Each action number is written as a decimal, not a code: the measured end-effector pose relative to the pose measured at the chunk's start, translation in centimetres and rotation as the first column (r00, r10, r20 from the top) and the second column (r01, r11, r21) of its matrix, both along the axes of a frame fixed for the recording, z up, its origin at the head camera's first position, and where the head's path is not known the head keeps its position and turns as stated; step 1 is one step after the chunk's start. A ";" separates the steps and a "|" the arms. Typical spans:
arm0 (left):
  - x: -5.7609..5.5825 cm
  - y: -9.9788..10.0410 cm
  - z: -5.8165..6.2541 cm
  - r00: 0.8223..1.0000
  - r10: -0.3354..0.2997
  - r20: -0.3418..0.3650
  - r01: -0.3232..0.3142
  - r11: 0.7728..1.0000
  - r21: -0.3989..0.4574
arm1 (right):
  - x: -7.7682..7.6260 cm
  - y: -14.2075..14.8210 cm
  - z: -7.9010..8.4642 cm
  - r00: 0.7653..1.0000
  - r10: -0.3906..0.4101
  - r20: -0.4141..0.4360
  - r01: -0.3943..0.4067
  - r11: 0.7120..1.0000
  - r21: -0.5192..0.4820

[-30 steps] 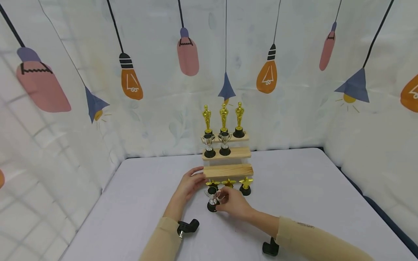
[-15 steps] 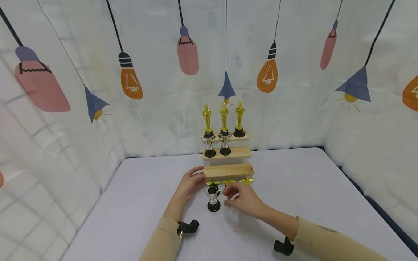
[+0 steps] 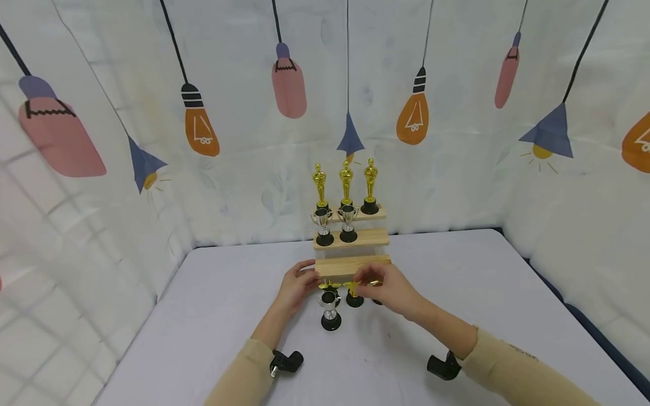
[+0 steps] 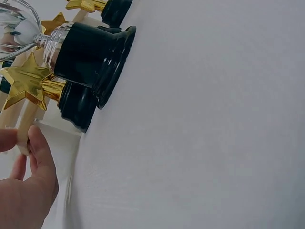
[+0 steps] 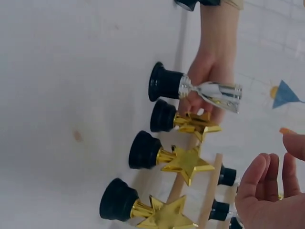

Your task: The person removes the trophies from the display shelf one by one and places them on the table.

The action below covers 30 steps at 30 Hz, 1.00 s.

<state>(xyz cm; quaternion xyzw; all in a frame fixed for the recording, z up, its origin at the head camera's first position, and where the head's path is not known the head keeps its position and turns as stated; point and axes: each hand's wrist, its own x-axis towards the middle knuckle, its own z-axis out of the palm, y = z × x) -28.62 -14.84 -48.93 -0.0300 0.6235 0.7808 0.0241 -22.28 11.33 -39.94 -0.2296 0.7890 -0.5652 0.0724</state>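
At the left end of the stepped shelf's lowest wooden board (image 3: 345, 267), my left hand (image 3: 293, 290) pinches the wood between thumb and fingers, as the left wrist view shows. My right hand (image 3: 396, 290) hovers in front of the board's right part, fingers loosely bent and nothing in them. It overlaps the row of gold star trophies (image 5: 187, 161) in the head view, partly hiding the right-hand ones. A silver cup trophy (image 3: 331, 317) with a black base stands upright on the table before the left star.
Two silver cups (image 3: 348, 224) stand on the middle board (image 3: 373, 238), left and centre. Several gold figure trophies (image 3: 370, 187) line the top board (image 3: 382, 214). A white cloth covers the table (image 3: 457, 316); a lamp-print curtain (image 3: 244, 186) hangs behind.
My right hand has let go of the silver cup, leaving it on the table, and has moved right and up toward the board. My left hand keeps its place.
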 end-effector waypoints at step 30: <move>0.1 0.5 -0.1 1.000 0.030 -0.009 -0.030 1.000 -0.002 | -8.6 -0.9 1.3 0.955 -0.212 0.207 0.253 0.947 -0.197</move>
